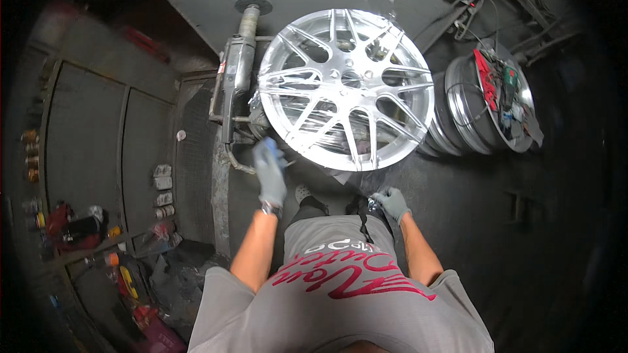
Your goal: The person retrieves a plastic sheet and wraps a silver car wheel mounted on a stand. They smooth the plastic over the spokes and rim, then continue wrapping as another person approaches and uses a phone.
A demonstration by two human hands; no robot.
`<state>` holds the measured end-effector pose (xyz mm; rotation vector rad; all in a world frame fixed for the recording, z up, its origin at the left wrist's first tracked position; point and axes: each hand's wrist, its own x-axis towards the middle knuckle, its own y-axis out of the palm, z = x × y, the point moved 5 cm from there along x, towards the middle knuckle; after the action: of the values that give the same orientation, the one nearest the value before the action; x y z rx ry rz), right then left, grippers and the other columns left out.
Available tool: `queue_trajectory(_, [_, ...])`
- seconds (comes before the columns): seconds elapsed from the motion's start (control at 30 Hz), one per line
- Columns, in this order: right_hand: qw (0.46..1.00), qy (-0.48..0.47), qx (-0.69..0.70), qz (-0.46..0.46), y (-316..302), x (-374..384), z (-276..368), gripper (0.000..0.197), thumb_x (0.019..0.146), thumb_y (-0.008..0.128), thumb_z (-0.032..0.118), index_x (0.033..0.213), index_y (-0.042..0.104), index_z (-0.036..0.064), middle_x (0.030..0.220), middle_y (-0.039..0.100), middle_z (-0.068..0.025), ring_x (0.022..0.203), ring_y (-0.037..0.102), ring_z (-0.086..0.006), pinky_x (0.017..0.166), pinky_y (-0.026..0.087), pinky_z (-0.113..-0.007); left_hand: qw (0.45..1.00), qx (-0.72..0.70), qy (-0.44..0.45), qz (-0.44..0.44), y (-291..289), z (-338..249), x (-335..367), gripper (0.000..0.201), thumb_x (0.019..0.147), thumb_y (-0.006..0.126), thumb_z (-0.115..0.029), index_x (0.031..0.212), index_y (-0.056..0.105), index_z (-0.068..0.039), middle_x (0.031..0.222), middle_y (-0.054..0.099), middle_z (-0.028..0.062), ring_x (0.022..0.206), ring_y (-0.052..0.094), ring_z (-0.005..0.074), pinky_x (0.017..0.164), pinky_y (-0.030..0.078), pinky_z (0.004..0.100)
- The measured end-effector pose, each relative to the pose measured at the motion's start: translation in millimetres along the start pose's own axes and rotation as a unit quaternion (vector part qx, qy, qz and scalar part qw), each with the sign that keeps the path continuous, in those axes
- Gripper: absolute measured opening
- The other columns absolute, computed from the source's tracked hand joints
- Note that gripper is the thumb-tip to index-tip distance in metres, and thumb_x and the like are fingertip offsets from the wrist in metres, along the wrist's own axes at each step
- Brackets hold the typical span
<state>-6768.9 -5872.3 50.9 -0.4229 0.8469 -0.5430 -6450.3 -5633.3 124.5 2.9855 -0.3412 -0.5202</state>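
Observation:
A silver multi-spoke wheel rim (350, 85) faces up on a stand, just beyond both hands. Glossy clear film seems to stretch over parts of its spokes. My left hand (270, 180), in a grey glove, is near the rim's lower left edge, apart from it and blurred by motion. A small blue object (271, 146) shows at its fingers; its kind is too smeared to tell. My right hand (394, 204), gloved in grey too, is low at the right, in front of my waist. Its fingers are closed on a crumpled shiny piece of clear film (373, 204).
Left of the rim rises a metal machine arm (239, 72) with a round plate on top. To the right, more wheel rims (458, 114) lie on their sides, one carrying red and green tools (497, 88). Shelves with bottles and cans (163, 186) line the left wall.

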Motion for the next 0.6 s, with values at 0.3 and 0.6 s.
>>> queue_trajectory(0.3, [0.978,-0.15,-0.007,0.144,-17.2,2.6,19.3,0.03,0.083,0.073,0.029,0.083,0.07,-0.0006,0.073,0.068,-0.0114,0.068,0.06,-0.016,0.065,0.048,-0.034,0.982,0.119,-0.047,0.142,93.3,81.7,-126.5,0.031,0.104,0.048,-0.03,0.124,0.053,-0.007,0.096,0.063,0.0036,0.078,0.057,0.009,0.068,0.051,0.0259])
queue_trajectory(0.6, [0.925,-0.091,0.11,0.353,-61.3,3.1,28.2,0.021,0.089,0.071,0.02,0.094,0.068,-0.0006,0.083,0.067,-0.0026,0.074,0.06,-0.0103,0.068,0.05,-0.028,0.994,0.104,0.003,-0.046,90.7,89.9,-144.5,0.041,0.102,0.052,-0.039,0.091,0.066,-0.002,0.079,0.064,0.001,0.069,0.055,0.0079,0.062,0.044,0.0242])
